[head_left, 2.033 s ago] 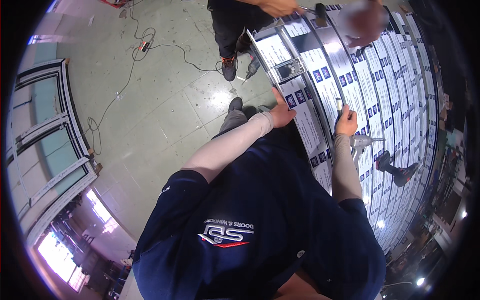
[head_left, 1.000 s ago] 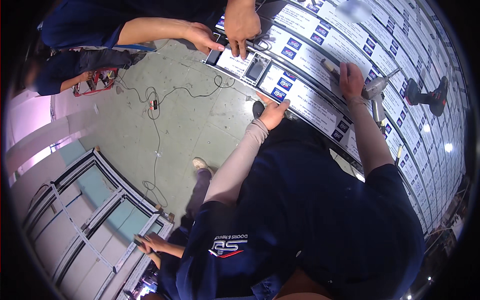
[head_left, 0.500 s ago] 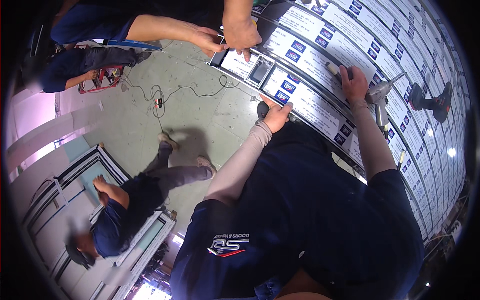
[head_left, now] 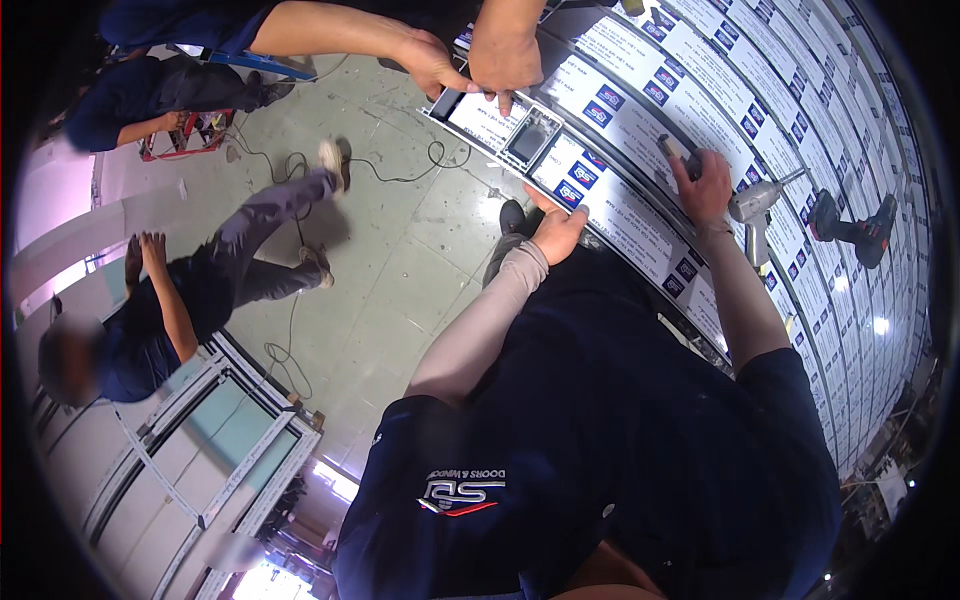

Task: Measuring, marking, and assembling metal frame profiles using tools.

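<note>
My left hand (head_left: 558,235) grips the near edge of a long metal profile (head_left: 640,215) covered in white and blue film, thumb on top and fingers curled underneath. A rectangular cut-out (head_left: 532,138) opens in the profile near its far end. Over the film-covered profiles, my right hand (head_left: 708,187) is closed around a dark tool with a pale tip (head_left: 667,147); its exact kind is unclear. Across from me, a co-worker's two hands (head_left: 505,62) rest at the profile's far end, one with a finger pressed down on it.
Right of my right hand lie a grey air tool (head_left: 757,205) and a cordless drill (head_left: 853,228) on side-by-side film-covered profiles. A black cable (head_left: 400,177) trails over the floor. At left, a person (head_left: 170,300) walks beside stacked frames (head_left: 215,430); another crouches by a red rack (head_left: 190,137).
The walking person has moved farther away and to the left. The co-worker's hands have shifted slightly along the profile's end. My left hand keeps its grip; my right stays beside the dark tool.
</note>
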### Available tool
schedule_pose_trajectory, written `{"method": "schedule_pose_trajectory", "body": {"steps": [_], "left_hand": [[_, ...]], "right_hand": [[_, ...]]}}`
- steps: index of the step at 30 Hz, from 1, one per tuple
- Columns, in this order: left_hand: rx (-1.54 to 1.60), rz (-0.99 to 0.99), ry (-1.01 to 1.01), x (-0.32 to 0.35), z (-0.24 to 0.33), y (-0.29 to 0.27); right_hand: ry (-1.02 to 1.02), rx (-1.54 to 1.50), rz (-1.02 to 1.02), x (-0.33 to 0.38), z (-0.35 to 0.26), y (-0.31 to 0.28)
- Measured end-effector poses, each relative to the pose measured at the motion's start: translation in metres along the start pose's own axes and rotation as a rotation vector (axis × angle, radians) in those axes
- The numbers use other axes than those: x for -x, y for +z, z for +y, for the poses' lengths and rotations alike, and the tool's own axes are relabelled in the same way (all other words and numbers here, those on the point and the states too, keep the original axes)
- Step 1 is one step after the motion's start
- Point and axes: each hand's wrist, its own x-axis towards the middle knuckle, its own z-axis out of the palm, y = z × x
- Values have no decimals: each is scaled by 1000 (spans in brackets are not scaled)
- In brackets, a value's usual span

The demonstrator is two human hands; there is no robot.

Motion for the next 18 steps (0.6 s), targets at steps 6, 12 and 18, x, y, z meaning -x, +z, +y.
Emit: {"method": "schedule_pose_trajectory", "body": {"steps": [6,12,18], "left_hand": [[102,28,64,3,11,4],[2,12,81,1,8,2],[27,119,237,11,19,2]], "right_hand": [[-169,138,66,-1,-5,4],[-74,153,-61,-5,-9,1],[-56,126,-44,-6,-9,1]]}}
